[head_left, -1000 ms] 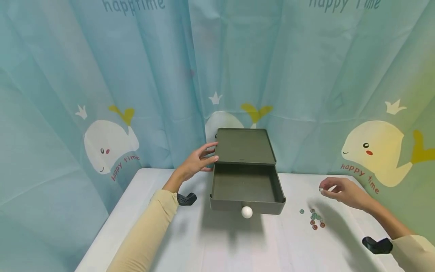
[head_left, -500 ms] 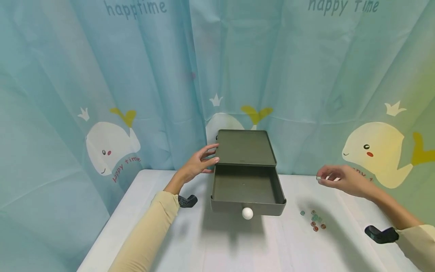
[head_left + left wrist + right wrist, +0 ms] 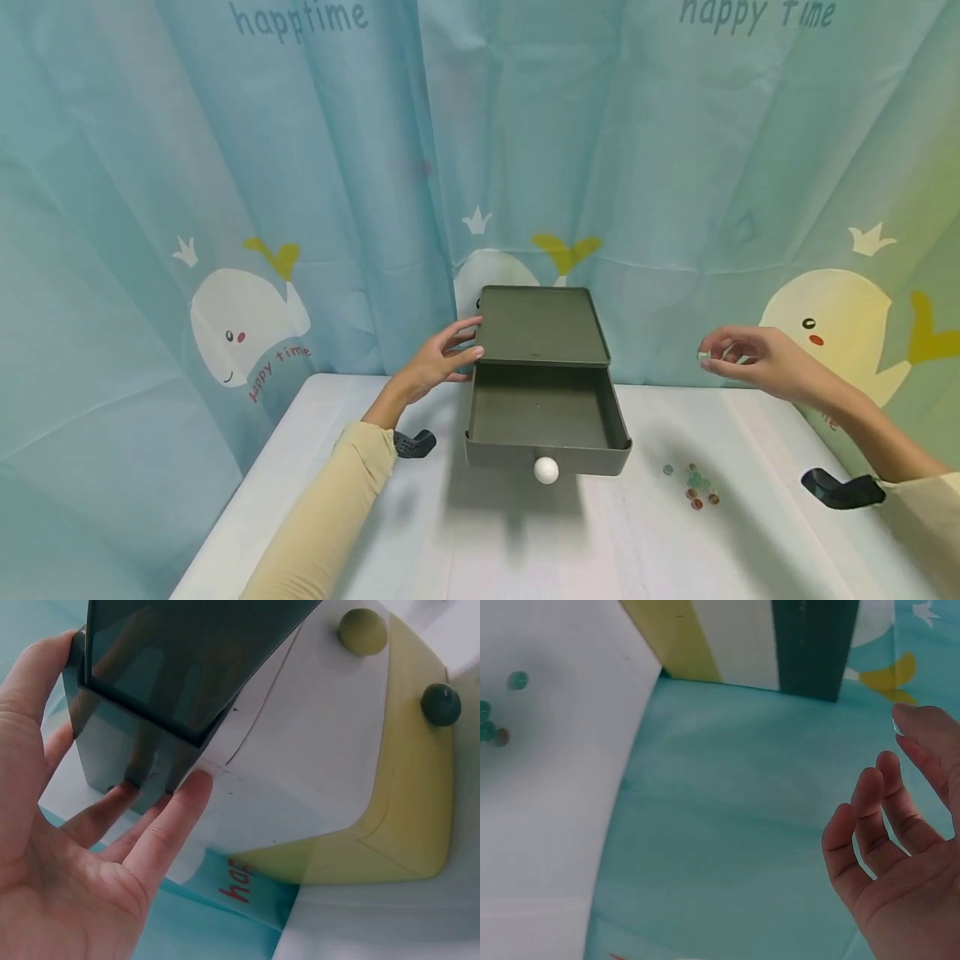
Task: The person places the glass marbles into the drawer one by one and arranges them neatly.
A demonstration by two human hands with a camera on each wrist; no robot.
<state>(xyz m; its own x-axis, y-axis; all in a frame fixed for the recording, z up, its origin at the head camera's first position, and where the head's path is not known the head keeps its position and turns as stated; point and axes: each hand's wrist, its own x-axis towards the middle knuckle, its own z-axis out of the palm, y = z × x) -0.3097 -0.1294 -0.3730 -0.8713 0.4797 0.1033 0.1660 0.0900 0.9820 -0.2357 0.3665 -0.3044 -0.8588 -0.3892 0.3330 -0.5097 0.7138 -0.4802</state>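
A small drawer cabinet (image 3: pixel 543 323) stands on the white table with its dark green top drawer (image 3: pixel 510 408) pulled out. The drawer has a white knob (image 3: pixel 546 471) and its visible floor is bare. My left hand (image 3: pixel 433 365) touches the cabinet's left side near the top, fingers extended, as the left wrist view also shows. Above the table's far right edge, my right hand (image 3: pixel 768 360) pinches a small pale green button-like disc (image 3: pixel 703 356) between thumb and index finger. The other right fingers are loosely bent. Several green and reddish button-like discs (image 3: pixel 697 504) lie loose on the table.
In the left wrist view, lower white and yellow sections show below the open drawer, with a yellow knob (image 3: pixel 363 631) and a green knob (image 3: pixel 441 704). A blue whale-print curtain (image 3: pixel 660 167) hangs right behind the white table (image 3: pixel 375 533).
My right hand has risen from over the table, moving slightly left, with the pale green disc still pinched. The left hand and the drawer cabinet stay as they were.
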